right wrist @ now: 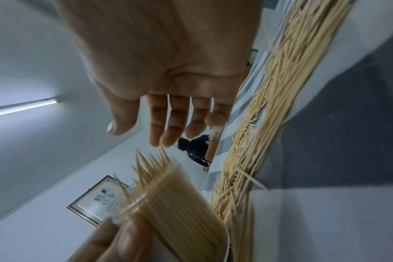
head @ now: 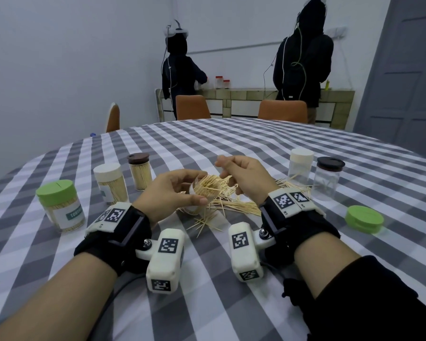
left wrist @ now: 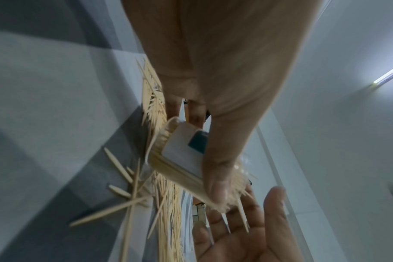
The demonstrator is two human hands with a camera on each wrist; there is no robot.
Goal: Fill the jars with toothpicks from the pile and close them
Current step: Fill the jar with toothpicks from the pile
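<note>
My left hand grips a clear labelled jar packed with toothpicks, tilted with its open mouth toward my right hand. That hand hovers just beyond the mouth, fingers loose and holding nothing. The left wrist view shows my thumb across the jar and the right hand palm-up below it. In the right wrist view the right hand's fingers are spread above the jar, where toothpick tips stick out. The toothpick pile lies on the cloth under both hands.
Three capped, filled jars stand at left: green-lidded, white-lidded, brown-lidded. Two capped empty jars stand at right, white-lidded and dark-lidded. A loose green lid lies near right. Two people stand at the far counter.
</note>
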